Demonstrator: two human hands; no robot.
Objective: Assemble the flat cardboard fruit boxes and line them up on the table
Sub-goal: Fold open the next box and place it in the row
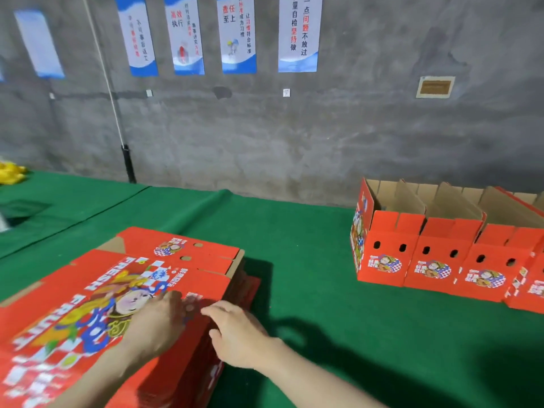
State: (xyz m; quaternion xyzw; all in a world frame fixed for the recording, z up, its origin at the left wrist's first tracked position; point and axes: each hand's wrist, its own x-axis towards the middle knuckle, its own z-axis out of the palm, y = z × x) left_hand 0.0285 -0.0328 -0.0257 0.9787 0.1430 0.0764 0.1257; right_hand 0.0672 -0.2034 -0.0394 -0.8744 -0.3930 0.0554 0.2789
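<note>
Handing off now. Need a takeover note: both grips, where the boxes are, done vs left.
Left grip: rests on the top flat box near its right edge; blurred, so the hold is unclear.
Right grip: fingers extended at that same edge, holding nothing.
Stack of flats: lower left on the green table.
Done: assembled boxes in a row at right, tops open; three in full view, a fourth cut off by the frame.
Left: lift the top flat, fold it, add it to the row, then repeat.
</note>
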